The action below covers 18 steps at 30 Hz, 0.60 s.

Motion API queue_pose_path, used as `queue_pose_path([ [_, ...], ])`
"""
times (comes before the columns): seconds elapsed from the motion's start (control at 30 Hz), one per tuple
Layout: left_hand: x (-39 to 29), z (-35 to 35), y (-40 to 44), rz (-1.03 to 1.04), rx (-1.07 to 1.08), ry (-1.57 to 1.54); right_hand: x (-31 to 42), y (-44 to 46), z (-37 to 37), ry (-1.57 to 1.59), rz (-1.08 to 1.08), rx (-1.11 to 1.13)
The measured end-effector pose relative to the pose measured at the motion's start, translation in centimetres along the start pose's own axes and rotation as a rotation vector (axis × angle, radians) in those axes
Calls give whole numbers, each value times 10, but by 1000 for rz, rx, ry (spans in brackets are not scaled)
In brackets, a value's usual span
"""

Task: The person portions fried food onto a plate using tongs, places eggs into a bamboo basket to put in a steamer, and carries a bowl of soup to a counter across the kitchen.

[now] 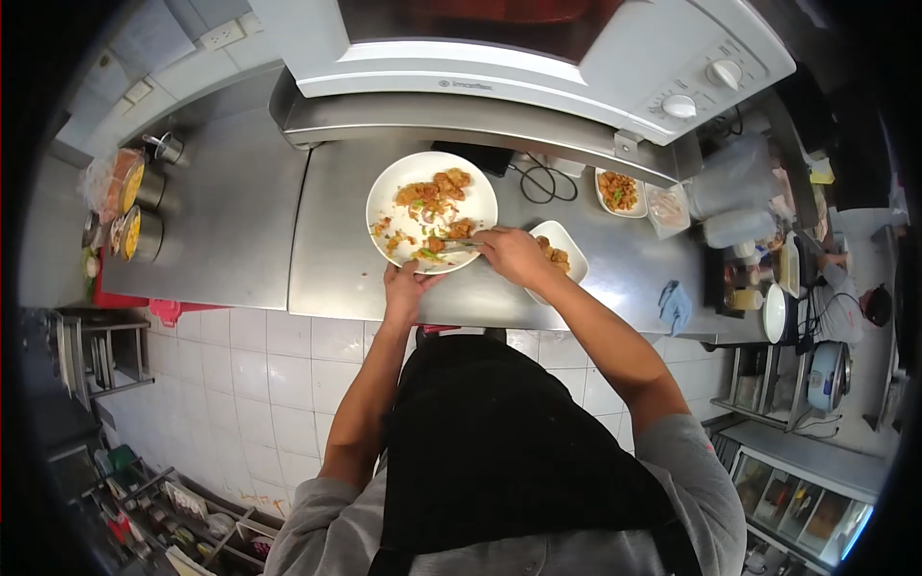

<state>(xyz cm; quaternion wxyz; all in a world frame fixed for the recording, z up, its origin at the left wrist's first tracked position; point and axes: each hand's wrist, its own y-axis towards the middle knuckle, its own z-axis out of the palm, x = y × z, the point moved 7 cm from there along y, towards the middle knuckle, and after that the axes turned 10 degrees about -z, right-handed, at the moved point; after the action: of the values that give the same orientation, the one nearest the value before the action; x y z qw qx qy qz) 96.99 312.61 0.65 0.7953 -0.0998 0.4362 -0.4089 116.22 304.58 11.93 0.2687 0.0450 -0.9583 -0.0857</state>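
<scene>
A round white plate (384, 182) holds browned food pieces (432, 192) with bits of green and purple. My left hand (408, 288) grips the plate's near rim, its fingers partly beneath it. My right hand (509, 252) is closed on a metal utensil (459, 241), whose tip is among the food at the plate's lower right. Just right of that hand, partly behind my forearm, a white square bowl (575, 252) holds more browned pieces.
A white oven (461, 72) stands on a raised steel shelf (403, 123) behind the plate. Further right are another bowl of food (619, 192), a blue cloth (675, 305) and plastic containers. Metal pots (144, 235) stand at left. A person (841, 302) is at far right.
</scene>
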Motion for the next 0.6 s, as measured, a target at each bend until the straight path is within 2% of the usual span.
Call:
queue_pose_path([
  [0.07,-7,-1,3,-39,27,17,1,-8,-3,111,8,-103],
  [0.17,-18,-3,10,-82,21,104,7,-35,-36,208,396,-108],
  [0.27,-19,-6,16,-110,105,68,-4,-104,-66,348,604,-336],
  [0.33,-9,-10,13,-166,142,4,-3,-146,-88,121,581,-450],
  [0.4,4,-15,12,-248,155,-74,0,-173,-91,12,688,-395],
  [0.43,20,-16,8,-373,148,-89,2,-182,-89,-38,702,-366],
  [0.5,51,-6,-8,-571,264,117,3,-196,-79,-172,716,-347],
  [0.53,64,4,-18,-662,319,216,10,-198,-83,-166,747,-419],
  [0.6,77,33,-19,-602,364,429,23,-193,-88,-149,787,-552],
])
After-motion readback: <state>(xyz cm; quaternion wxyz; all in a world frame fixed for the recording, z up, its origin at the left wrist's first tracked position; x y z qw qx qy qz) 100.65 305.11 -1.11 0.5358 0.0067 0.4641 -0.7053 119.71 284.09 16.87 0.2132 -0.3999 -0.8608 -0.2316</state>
